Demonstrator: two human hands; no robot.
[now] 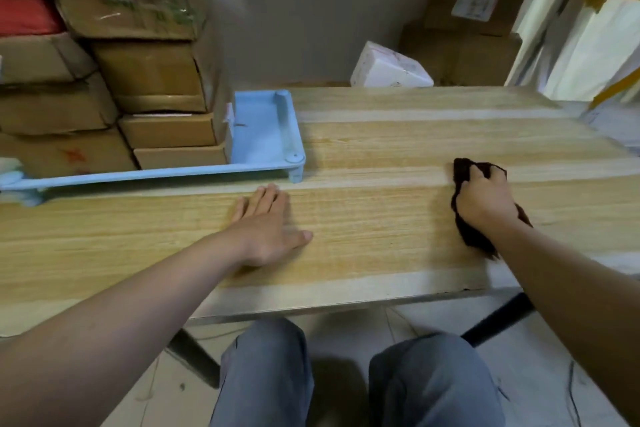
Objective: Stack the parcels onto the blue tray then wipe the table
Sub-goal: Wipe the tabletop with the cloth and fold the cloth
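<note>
The wooden tabletop (398,149) fills the middle of the head view, its pale planks running left to right, with a dark metal leg (194,357) showing under its near edge. On its left part stands the blue tray (263,135), a flat plastic one with a raised rim and short corner feet, its near edge running off the left side of the view. The cardboard parcels (149,76) are stacked on the tray in several layers, filling its left and middle and leaving the right end bare; a red bundle (24,3) sits among them at the upper left. Beyond the far edge of the tabletop, more brown boxes (474,17) stand against the wall, and a white parcel (391,68) lies tilted just in front of them.

The person's knees in grey-blue trousers (346,378) show below the near edge. The left hand (270,218) lies flat on the tabletop near the tray's near right corner, fingers straight and together, thumb out to the side, holding nothing. The right hand (485,198) is well apart to the right, its grip curled over a dark brown cloth (474,236), which it presses against the wood; cloth shows both beyond the fingers and behind the wrist
</note>
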